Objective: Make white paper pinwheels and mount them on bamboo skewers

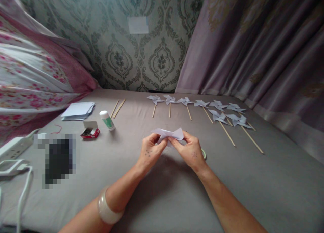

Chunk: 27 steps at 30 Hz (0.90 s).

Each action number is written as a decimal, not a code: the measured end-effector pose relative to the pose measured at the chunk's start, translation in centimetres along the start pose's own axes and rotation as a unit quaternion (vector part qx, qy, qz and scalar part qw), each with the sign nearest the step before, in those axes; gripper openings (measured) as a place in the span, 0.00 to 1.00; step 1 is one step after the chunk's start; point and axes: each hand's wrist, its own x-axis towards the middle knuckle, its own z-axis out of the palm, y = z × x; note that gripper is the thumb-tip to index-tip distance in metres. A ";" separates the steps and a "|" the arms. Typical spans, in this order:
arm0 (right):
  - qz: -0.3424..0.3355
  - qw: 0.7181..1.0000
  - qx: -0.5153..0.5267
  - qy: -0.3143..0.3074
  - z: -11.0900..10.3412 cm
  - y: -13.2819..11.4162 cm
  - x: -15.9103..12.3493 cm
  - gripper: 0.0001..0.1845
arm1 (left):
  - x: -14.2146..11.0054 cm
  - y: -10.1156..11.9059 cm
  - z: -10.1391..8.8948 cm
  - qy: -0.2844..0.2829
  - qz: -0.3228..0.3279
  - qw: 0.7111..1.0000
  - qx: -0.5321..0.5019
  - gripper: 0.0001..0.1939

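Between my two hands is a white paper pinwheel (168,133), its blades curled up and no stick showing on it. My left hand (152,150) pinches its left side with thumb and fingers. On the other side my right hand (191,150) grips the paper, both thumbs meeting near its middle. The fingers behind the paper are partly hidden. A pale green ring-shaped object (204,154) lies on the cloth, partly covered by my right hand. Finished-looking pinwheels on sticks (186,101) lie in a row beyond my hands.
On the left are a glue stick (107,121), a red box of small dark pieces (90,133), loose wooden sticks (118,108) and a stack of paper (78,110). A white power strip (15,147) with cables sits at the left edge, near a blurred dark object (60,160).
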 end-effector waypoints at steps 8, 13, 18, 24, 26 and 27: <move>-0.023 1.000 -0.021 0.003 0.0 0.4 0.1 0.11 | 0.0 -0.1 0.1 0.001 -0.006 1.000 -0.012 0.12; -0.021 1.000 -0.015 -0.006 -0.1 0.3 0.1 0.10 | 0.0 0.3 0.0 -0.004 -0.011 1.000 -0.006 0.11; -0.015 1.000 -0.003 0.000 -0.2 0.2 0.3 0.09 | 0.1 1.0 -0.3 -0.016 -0.013 1.000 0.005 0.12; -0.023 0.999 0.039 -0.014 -0.3 0.3 0.7 0.06 | 0.5 1.4 -0.7 -0.027 -0.027 0.999 0.006 0.17; -0.021 0.998 0.052 -0.018 -0.3 0.3 0.9 0.07 | 0.6 1.4 -0.8 -0.017 -0.033 0.999 0.007 0.17; -0.019 0.998 0.057 -0.018 -0.3 0.3 0.9 0.07 | 0.7 1.4 -0.9 -0.015 -0.037 0.999 0.006 0.17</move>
